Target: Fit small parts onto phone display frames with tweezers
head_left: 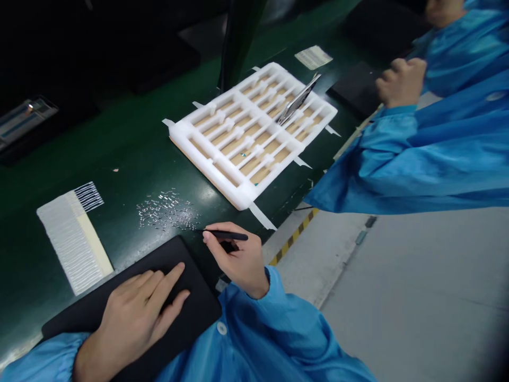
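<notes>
Beyond the foam tray point(212, 164), a paper label point(313, 57) is illegibly small.

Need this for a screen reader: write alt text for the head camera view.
A person's right hand holds slim black tweezers beside scattered tiny silver pieces on a green bench; the left hand rests on a black pad. A white foam tray sits beyond, near a blue-sleeved co-worker.

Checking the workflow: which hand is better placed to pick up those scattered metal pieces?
Probably the right hand: it holds black tweezers, tips beside the scattered metal pieces. The left hand rests empty on a black pad.
</notes>
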Demonstrator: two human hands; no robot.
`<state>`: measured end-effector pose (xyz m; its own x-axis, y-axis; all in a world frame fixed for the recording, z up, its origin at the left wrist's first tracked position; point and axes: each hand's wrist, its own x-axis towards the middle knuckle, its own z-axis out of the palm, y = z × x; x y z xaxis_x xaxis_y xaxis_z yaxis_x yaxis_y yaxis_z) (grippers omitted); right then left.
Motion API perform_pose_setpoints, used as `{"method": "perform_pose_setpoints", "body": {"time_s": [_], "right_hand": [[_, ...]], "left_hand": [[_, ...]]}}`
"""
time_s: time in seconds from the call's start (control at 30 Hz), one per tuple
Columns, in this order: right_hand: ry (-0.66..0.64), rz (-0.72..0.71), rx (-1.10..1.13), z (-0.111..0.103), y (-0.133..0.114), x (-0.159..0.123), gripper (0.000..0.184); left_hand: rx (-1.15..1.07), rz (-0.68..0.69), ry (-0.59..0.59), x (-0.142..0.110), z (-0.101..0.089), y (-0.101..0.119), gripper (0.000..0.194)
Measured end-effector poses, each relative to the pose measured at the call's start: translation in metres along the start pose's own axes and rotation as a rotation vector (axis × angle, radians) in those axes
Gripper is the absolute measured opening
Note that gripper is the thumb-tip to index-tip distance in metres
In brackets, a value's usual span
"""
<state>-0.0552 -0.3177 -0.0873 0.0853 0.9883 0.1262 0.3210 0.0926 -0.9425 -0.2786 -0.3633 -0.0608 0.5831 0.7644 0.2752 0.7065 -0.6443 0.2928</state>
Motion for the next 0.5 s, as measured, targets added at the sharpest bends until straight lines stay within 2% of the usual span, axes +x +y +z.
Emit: {"method": "perform_pose_setpoints", "body": {"time_s": [0.17,0.33,0.5], "right_hand": [[-0.017,-0.012,0.019,-0.0005,0.0012,0.0007,0.008],[-0.072,0.024,0.045,-0.0038,0.0022,0.0028,0.010],[-0.074,0.051,0.119,-0.0063,0.0039,0.0041,0.011]], "left_hand": [[0.001,-0.004,-0.008,-0.0018,-0.0002,-0.0003,0.035],[-0.001,-0.002,-0.002,-0.0019,0.0001,-0.0002,0.035],[-0.018,-0.010,0.009,-0.0021,-0.0003,0.0005,0.034]]}}
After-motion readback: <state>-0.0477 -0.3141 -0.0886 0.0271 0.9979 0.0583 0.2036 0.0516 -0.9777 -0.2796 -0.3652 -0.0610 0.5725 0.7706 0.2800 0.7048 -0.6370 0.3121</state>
